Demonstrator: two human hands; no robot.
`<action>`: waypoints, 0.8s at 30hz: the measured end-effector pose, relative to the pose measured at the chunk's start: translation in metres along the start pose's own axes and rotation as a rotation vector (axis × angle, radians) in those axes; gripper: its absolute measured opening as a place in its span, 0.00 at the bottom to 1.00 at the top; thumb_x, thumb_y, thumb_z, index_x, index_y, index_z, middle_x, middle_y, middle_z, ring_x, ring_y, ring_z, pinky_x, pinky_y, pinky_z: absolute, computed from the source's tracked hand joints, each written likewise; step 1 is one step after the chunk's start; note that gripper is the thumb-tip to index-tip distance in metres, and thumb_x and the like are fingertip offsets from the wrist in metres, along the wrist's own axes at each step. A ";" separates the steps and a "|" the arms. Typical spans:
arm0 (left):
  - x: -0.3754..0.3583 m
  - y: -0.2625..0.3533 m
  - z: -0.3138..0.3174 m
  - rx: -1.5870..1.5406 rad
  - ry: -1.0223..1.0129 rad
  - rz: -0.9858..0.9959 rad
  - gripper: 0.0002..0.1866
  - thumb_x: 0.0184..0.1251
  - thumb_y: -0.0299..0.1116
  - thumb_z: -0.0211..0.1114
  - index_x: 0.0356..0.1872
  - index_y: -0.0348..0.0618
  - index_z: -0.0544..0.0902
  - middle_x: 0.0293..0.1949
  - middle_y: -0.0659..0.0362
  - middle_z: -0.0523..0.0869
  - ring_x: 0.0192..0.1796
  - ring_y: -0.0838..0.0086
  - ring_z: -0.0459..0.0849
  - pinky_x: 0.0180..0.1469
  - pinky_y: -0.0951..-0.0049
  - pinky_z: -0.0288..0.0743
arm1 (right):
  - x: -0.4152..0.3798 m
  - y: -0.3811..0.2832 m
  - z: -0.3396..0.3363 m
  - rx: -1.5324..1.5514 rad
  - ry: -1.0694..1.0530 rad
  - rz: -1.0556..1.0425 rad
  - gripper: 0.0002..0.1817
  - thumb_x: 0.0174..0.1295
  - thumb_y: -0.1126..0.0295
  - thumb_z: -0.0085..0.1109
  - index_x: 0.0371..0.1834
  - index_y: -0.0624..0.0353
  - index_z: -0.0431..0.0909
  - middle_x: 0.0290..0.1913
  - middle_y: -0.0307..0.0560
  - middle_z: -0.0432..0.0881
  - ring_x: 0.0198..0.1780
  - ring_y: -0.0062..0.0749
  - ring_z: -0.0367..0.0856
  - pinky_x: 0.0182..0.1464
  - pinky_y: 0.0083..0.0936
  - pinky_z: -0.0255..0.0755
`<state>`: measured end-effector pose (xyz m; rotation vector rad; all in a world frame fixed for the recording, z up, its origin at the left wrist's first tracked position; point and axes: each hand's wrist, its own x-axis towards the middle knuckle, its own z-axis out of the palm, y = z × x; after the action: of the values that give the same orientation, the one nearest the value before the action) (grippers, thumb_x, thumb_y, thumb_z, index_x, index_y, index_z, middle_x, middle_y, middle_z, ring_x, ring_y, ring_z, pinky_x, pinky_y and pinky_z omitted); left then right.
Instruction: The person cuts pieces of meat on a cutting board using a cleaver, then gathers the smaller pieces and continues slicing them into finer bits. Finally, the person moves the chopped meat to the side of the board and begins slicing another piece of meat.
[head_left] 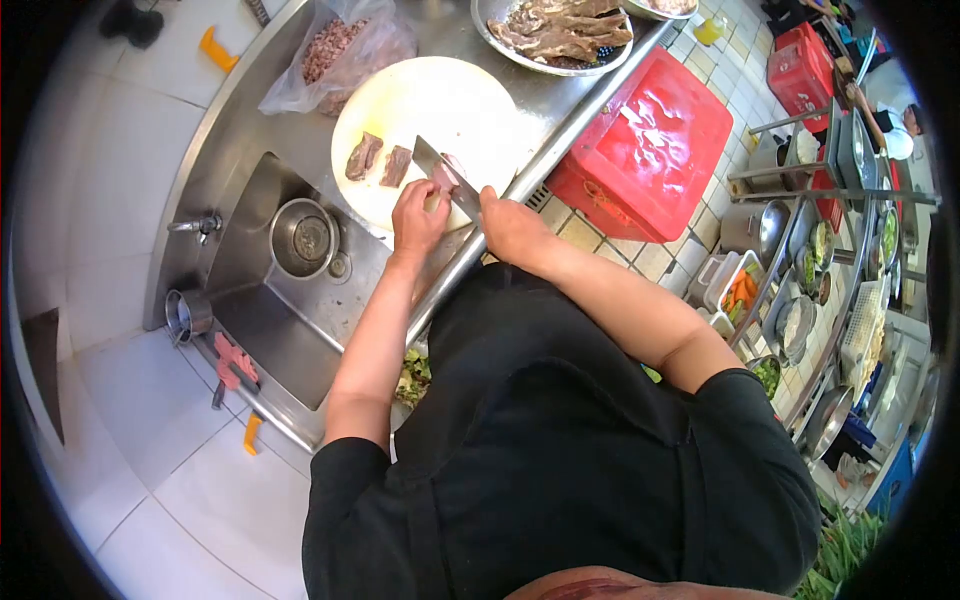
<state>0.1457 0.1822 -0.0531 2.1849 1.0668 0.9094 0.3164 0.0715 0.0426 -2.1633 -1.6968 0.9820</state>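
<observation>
My right hand (pixel 513 232) is wrapped round the handle of a wide-bladed kitchen knife (pixel 430 160). Its blade slants across the round white cutting board (pixel 485 95), close to the fingers of my left hand (pixel 418 218). Those fingers are curled together at the near part of the board, against a pinkish piece of meat (pixel 447 178) that the blade partly hides. Two dark strips of meat, a left one (pixel 364 156) and a right one (pixel 396 166), lie on the board just beyond my left hand.
A plastic bag of chopped meat (pixel 335 50) and a metal bowl of large meat pieces (pixel 562 35) flank the board's far side. The sink (pixel 270 330) holds a round metal pot (pixel 303 238). A red lidded bin (pixel 650 150) and loaded shelves stand to the right.
</observation>
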 end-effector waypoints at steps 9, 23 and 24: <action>0.014 -0.005 0.001 0.017 -0.057 -0.122 0.11 0.64 0.32 0.76 0.43 0.37 0.88 0.44 0.49 0.91 0.47 0.56 0.92 0.52 0.60 0.85 | -0.014 0.006 -0.012 -0.028 -0.074 0.051 0.12 0.71 0.78 0.54 0.54 0.70 0.71 0.43 0.73 0.89 0.50 0.69 0.90 0.53 0.59 0.83; 0.051 0.013 -0.016 0.147 -0.355 -0.120 0.27 0.59 0.36 0.76 0.61 0.38 0.85 0.58 0.45 0.89 0.65 0.48 0.83 0.71 0.52 0.75 | -0.068 0.075 -0.051 0.166 0.009 0.082 0.19 0.78 0.61 0.58 0.58 0.66 0.75 0.50 0.72 0.86 0.58 0.67 0.85 0.60 0.56 0.76; 0.052 0.011 -0.017 0.150 -0.351 -0.125 0.27 0.59 0.36 0.76 0.61 0.38 0.85 0.58 0.45 0.89 0.65 0.48 0.83 0.71 0.52 0.75 | -0.071 0.079 -0.053 0.235 0.107 0.061 0.18 0.78 0.60 0.59 0.56 0.66 0.74 0.45 0.72 0.85 0.55 0.66 0.86 0.57 0.54 0.77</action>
<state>0.1616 0.2218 -0.0169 2.2603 1.1085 0.3812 0.4031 -0.0065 0.0648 -2.0847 -1.3992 1.0064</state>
